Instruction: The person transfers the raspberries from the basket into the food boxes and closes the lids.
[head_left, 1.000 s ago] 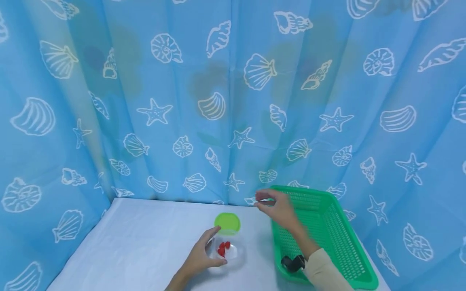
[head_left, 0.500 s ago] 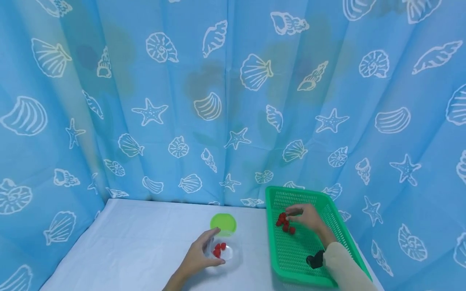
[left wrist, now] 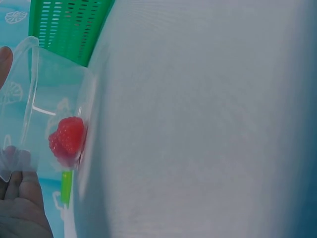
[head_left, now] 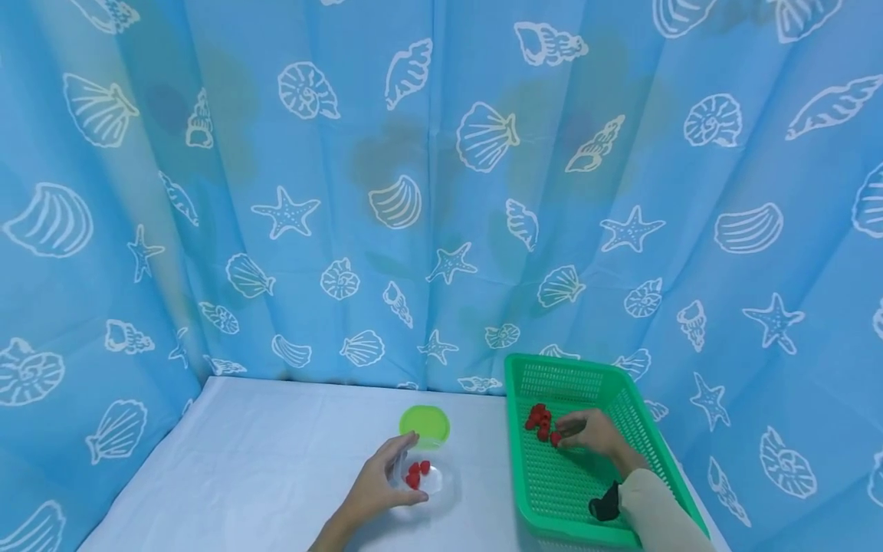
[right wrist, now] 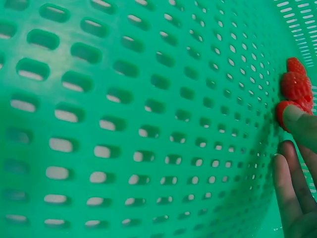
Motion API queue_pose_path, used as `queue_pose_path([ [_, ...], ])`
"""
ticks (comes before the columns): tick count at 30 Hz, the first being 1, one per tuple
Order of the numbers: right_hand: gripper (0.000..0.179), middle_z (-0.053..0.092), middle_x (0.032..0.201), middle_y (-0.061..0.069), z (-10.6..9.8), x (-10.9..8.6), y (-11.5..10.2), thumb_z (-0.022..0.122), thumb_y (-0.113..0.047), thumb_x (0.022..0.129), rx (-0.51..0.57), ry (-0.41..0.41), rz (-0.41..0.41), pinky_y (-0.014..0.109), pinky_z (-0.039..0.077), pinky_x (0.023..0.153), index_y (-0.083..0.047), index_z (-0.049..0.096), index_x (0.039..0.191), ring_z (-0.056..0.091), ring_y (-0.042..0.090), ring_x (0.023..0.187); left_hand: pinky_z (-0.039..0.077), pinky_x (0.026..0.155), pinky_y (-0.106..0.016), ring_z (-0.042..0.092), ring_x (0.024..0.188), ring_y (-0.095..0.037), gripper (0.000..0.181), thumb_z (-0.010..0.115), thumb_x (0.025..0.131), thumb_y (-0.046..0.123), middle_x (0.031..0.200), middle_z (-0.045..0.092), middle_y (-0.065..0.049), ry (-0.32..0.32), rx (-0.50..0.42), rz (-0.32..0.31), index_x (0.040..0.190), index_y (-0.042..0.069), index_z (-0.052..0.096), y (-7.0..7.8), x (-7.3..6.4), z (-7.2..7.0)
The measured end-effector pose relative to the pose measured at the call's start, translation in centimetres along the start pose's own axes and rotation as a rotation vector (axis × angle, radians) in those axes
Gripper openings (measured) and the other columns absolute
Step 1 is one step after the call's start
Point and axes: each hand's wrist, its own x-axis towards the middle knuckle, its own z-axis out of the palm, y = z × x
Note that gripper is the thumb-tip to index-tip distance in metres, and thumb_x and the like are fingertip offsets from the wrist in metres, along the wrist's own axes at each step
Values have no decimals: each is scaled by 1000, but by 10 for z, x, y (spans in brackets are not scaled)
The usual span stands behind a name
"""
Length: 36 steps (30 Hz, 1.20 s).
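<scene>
In the head view my left hand holds a clear plastic container by its side, on the white table. Several red raspberries lie inside it; the left wrist view shows raspberries through the clear wall. My right hand is down in the green basket, beside a loose group of raspberries. In the right wrist view its thumb touches the nearest raspberry, while the other fingers are extended apart from it.
A light green lid lies on the table just behind the container. The perforated basket stands at the right with raised walls. A black strap piece is at the right wrist. A blue shell-patterned curtain hangs behind the table.
My right hand has come from above the basket's back left edge down into the basket, then slightly forward to the nearest raspberry. My left hand keeps its hold on the container.
</scene>
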Motion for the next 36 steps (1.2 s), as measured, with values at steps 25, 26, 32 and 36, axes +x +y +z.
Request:
queue_pose_path([
  [25,25,72,97,10,4,7,0,79,-13,81,-91,68,-8,37,58,72,-3,74,103,68,23,88,33,111,-49,38,138,-22,93,89,68,35,143,50,3,1,3,-1,147,15,43,1,0,0],
  [26,25,72,97,11,3,7,-1,78,-13,82,-89,75,-22,37,58,71,-2,74,104,68,23,87,33,110,-49,38,138,-22,93,89,68,36,143,50,3,0,9,-5,147,15,43,0,0,0],
  [32,26,71,99,11,2,15,-19,77,-11,83,-33,123,-52,36,57,75,-2,72,107,67,24,91,34,110,-49,39,138,-22,94,88,69,38,144,49,1,-12,24,1,147,15,43,-2,1,1],
  [36,29,71,104,9,4,20,-38,77,-12,84,29,126,-56,38,56,81,-4,72,111,65,28,101,34,110,-47,39,138,-21,93,88,68,38,143,50,4,-11,18,2,147,15,43,-4,2,1],
])
